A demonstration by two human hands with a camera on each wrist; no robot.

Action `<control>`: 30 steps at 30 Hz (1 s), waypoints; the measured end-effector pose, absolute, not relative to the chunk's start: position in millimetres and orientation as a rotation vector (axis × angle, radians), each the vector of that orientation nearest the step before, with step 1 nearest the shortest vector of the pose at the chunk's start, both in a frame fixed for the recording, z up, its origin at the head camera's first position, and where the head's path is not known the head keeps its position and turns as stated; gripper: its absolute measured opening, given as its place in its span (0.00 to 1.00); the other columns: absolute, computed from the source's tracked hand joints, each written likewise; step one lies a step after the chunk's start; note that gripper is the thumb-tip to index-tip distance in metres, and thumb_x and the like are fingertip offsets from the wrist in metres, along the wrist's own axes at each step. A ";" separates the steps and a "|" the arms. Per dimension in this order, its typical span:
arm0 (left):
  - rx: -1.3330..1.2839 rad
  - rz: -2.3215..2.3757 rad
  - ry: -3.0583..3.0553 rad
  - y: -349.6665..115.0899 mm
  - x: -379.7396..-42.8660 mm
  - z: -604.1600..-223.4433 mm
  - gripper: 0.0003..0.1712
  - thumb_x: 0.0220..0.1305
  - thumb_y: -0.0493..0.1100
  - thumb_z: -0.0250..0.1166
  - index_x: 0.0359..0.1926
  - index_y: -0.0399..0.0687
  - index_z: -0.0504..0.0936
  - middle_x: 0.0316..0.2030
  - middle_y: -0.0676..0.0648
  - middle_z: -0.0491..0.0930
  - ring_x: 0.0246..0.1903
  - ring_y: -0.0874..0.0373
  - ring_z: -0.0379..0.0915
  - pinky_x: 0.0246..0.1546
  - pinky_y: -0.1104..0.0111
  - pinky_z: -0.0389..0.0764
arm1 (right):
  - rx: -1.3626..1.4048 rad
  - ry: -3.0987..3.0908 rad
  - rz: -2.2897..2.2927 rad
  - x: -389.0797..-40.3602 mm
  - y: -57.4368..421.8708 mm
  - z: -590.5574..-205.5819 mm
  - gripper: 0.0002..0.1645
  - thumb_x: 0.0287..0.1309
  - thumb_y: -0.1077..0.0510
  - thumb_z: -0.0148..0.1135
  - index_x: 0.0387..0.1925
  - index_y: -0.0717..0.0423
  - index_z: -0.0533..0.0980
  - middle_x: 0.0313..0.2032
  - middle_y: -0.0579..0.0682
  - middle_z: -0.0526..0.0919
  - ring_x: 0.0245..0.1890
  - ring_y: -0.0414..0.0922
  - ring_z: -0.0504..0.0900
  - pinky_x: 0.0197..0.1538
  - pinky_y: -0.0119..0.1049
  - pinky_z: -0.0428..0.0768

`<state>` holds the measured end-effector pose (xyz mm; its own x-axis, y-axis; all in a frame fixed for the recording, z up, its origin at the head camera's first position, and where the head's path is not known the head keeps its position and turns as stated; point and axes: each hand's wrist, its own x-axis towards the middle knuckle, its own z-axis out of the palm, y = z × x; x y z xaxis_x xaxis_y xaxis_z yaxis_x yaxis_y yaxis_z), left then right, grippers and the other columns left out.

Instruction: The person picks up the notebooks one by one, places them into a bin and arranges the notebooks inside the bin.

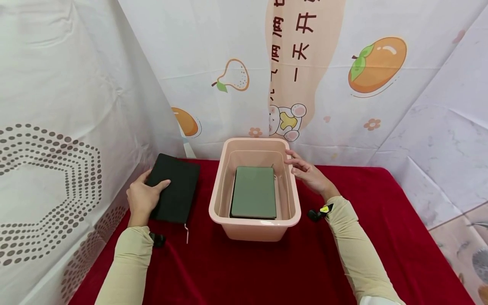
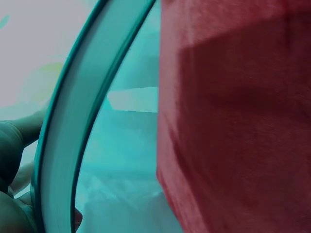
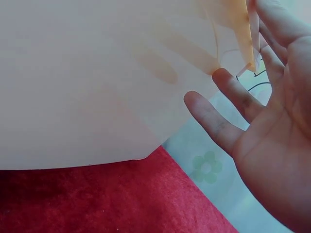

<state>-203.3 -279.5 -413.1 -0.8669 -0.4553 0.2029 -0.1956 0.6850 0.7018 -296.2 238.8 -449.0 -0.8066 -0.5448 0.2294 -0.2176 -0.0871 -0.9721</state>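
Observation:
My left hand [image 1: 142, 195] grips a black notebook [image 1: 177, 186] by its left edge, thumb on the cover. A pale ribbon hangs from its lower end. In the left wrist view the notebook's page edges [image 2: 73, 97] stand tilted above the cloth, with fingers partly hidden behind them. At the far right of a pink plastic basin [image 1: 251, 233], my right hand [image 1: 310, 176] touches the rim with extended fingers. Up close in the right wrist view, fingertips lie against the basin's outer wall [image 3: 97, 97]. A green notebook [image 1: 253, 192] lies in the basin on something dark, mostly covered.
Dark red cloth [image 1: 228, 271] covers the table. A white curtain printed with fruit [image 1: 190, 63] hangs right behind the basin. Another curtain [image 1: 57, 127] closes the left side, near the left hand, and a marbled one [image 1: 442, 140] the right.

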 end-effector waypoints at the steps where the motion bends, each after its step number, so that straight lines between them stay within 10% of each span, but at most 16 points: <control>1: 0.503 -1.000 -2.529 -279.1 -203.2 -410.9 0.45 0.57 0.60 0.76 0.72 0.50 0.73 0.66 0.36 0.77 0.59 0.32 0.73 0.60 0.42 0.74 | -0.838 1.942 -1.985 -296.3 238.9 -449.1 0.19 0.76 0.60 0.53 0.61 0.41 0.78 0.82 0.48 0.45 0.72 0.34 0.62 0.62 0.28 0.77; 30: 0.452 -1.039 -2.403 -260.9 -204.4 -354.4 0.43 0.56 0.60 0.77 0.70 0.52 0.75 0.63 0.38 0.80 0.56 0.34 0.78 0.59 0.44 0.76 | -0.875 1.904 -2.005 -297.2 239.3 -450.7 0.20 0.76 0.62 0.51 0.63 0.48 0.76 0.81 0.51 0.44 0.71 0.34 0.64 0.60 0.29 0.78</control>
<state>-204.4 -260.9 -354.4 -0.8301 -0.4723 0.2965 -0.1077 0.6574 0.7458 -297.2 239.3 -450.7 -0.7914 -0.5558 0.2544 -0.2255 -0.1213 -0.9667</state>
